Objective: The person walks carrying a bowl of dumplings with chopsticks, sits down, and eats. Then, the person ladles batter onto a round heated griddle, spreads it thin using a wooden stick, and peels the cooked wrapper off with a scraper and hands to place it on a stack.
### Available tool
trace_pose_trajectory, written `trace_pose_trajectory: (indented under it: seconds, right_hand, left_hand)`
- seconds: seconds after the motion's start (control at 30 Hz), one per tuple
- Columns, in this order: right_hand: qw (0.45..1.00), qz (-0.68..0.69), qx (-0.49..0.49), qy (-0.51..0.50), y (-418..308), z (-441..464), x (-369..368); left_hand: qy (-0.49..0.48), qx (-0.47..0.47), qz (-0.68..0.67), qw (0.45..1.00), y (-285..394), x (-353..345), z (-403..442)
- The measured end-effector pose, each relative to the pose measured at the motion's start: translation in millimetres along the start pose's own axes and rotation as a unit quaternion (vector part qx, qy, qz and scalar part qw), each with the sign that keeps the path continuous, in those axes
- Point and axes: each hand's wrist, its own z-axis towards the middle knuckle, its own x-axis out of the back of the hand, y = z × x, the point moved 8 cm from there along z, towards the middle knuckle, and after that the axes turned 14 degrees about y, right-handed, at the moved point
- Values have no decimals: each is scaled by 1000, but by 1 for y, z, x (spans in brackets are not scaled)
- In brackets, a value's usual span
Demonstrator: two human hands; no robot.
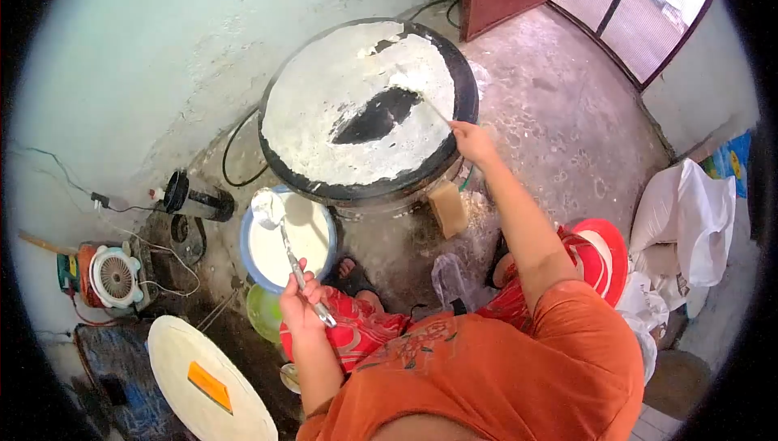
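My left hand (301,299) is closed around the handle of a metal ladle (292,256). Its batter-coated bowl hangs over a blue-rimmed tub (331,240) of white batter (311,237). On the far side, my right hand (472,143) grips a thin, light-coloured tool (438,111), whose far end meets the white layer on a large round griddle (464,89); that end's shape is hard to make out. White batter (312,89) covers most of the black surface in an uneven sheet. A dark bare patch (379,115) shows near the middle, left of the tool.
At lower left stands a round pale board (182,368) with an orange flat piece (211,388) on it. A small fan (116,276), wires and a green bowl (263,311) are nearby. A block (448,208) sits below the griddle; white sacks (668,206) lie right.
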Motion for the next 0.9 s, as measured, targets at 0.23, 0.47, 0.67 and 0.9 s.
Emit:
trace_pose_trajectory:
  seconds: [0.23, 0.47, 0.67, 0.9]
  right_hand:
    - [993, -117, 5, -32, -49, -48, 36]
    - [997, -74, -6, -1, -67, -74, -2]
    - [990, -97, 76, -66, -96, -83, -2]
    - [1000, -17, -23, -12, -63, -113, -29]
  left_hand:
    - [-7, 14, -9, 1000, 7, 13, -4]
    - [-12, -7, 9, 1000, 18, 18, -7]
    - [-19, 18, 2, 1000, 15, 26, -9]
    - [-17, -13, 18, 1000, 30, 32, -4]
